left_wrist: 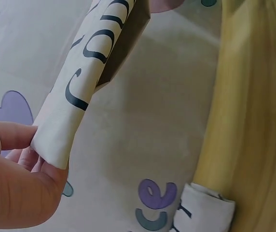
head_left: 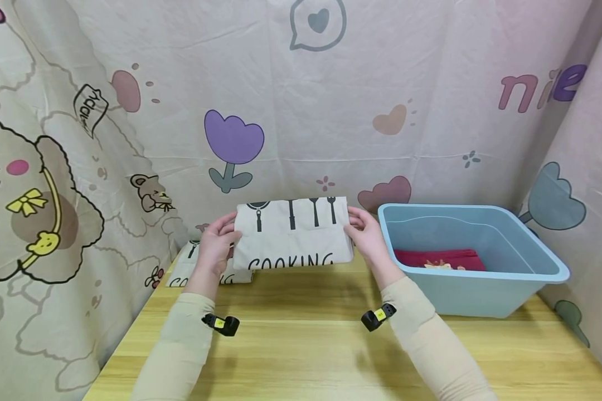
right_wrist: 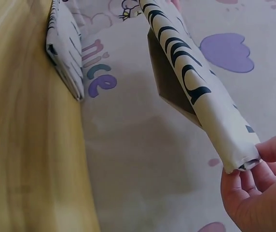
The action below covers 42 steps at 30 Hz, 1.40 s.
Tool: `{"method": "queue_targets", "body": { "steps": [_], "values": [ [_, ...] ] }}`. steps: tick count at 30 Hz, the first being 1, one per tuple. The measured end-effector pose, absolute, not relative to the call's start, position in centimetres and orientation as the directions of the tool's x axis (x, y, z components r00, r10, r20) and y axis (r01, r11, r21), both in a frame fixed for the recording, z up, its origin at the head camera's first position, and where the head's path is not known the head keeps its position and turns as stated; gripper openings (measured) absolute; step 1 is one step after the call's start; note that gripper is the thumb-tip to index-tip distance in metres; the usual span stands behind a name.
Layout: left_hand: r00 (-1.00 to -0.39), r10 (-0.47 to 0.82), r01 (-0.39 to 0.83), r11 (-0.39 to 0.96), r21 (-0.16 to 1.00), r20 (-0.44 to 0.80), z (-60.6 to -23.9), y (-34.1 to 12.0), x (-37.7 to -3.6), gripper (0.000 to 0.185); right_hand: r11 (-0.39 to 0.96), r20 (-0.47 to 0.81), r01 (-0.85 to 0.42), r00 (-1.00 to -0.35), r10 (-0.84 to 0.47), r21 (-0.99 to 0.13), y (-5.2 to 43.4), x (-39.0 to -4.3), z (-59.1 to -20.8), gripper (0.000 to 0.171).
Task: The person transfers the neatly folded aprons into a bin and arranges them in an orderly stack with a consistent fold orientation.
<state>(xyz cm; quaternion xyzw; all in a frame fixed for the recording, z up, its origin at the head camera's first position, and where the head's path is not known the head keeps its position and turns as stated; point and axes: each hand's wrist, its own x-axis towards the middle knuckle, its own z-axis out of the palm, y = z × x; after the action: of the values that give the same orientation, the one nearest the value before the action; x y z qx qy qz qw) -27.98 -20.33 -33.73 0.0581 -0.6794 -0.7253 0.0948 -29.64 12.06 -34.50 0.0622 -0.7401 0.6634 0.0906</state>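
Observation:
A folded white cloth [head_left: 292, 236] printed with black kitchen utensils and the word COOKING is held up above the table. My left hand [head_left: 215, 245] pinches its left end, thumb in front and fingers behind. At the opposite end, my right hand [head_left: 368, 234] grips the edge the same way. From the right wrist, the rolled-looking lower fold [right_wrist: 196, 82] runs away from the fingers, with a shaded flap [right_wrist: 169, 82] behind it. A second folded cloth [head_left: 238, 277] with matching print lies on the table behind my left hand, partly covered by it.
On the right of the wooden table [head_left: 291, 351] stands a light blue plastic bin [head_left: 461, 289]. Inside it lies a folded dark red cloth [head_left: 406, 258] with a pale print. A patterned curtain [head_left: 311, 122] hangs behind the table and along both sides.

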Motion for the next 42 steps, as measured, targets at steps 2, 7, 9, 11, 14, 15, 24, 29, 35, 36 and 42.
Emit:
{"method": "queue_targets", "body": {
  "steps": [2,7,9,11,14,15,24,29,35,36,42],
  "values": [
    [-0.975,-0.214,0.070,-0.071,0.995,0.053,-33.3,-20.3,-27.8,0.057,0.118,0.233,-0.229,-0.972,0.024,-0.966,12.1,-29.4,-34.0,0.048],
    [-0.974,-0.217,0.078,-0.092,0.993,0.056,-32.4,-20.1,-27.5,0.057,0.142,0.251,-0.249,-0.968,-0.004,-0.958,12.6,-28.8,-32.9,0.048],
    [-0.974,-0.219,0.074,-0.091,0.993,0.053,-32.1,-20.0,-27.4,0.057,0.148,0.255,-0.255,-0.967,-0.018,-0.956,12.8,-28.6,-32.4,0.048],
    [-0.974,-0.222,0.074,-0.088,0.993,0.053,-31.9,-19.8,-27.3,0.057,0.150,0.266,-0.267,-0.964,-0.028,-0.952,13.1,-28.4,-32.0,0.048],
    [-0.972,-0.228,0.074,-0.085,0.994,0.053,-31.5,-19.5,-27.2,0.057,0.152,0.281,-0.282,-0.959,-0.029,-0.947,13.6,-28.1,-31.5,0.048],
    [-0.972,-0.229,0.075,-0.087,0.993,0.053,-31.3,-19.3,-27.1,0.057,0.157,0.287,-0.288,-0.958,-0.029,-0.945,13.8,-28.0,-31.4,0.048],
    [-0.979,-0.188,0.109,-0.152,0.982,0.080,-30.3,-17.7,-26.6,0.058,0.203,0.322,-0.323,-0.946,-0.040,-0.924,15.7,-27.0,-30.0,0.047],
    [-0.980,-0.159,0.145,-0.168,0.975,0.119,-29.9,-16.4,-26.5,0.057,0.219,0.311,-0.311,-0.950,-0.032,-0.925,17.2,-26.6,-29.5,0.050],
    [-0.981,-0.128,0.166,-0.180,0.969,0.145,-29.6,-14.5,-26.6,0.056,0.239,0.322,-0.320,-0.946,-0.031,-0.917,19.3,-26.2,-29.2,0.050],
    [-0.981,-0.128,0.167,-0.185,0.968,0.145,-29.5,-14.2,-26.6,0.056,0.247,0.324,-0.321,-0.946,-0.029,-0.914,19.6,-26.1,-29.1,0.050],
    [-0.982,-0.121,0.173,-0.227,0.959,0.148,-29.0,-12.1,-26.9,0.055,0.324,0.328,-0.313,-0.945,-0.009,-0.893,21.6,-25.8,-28.6,0.053]
  ]
}}
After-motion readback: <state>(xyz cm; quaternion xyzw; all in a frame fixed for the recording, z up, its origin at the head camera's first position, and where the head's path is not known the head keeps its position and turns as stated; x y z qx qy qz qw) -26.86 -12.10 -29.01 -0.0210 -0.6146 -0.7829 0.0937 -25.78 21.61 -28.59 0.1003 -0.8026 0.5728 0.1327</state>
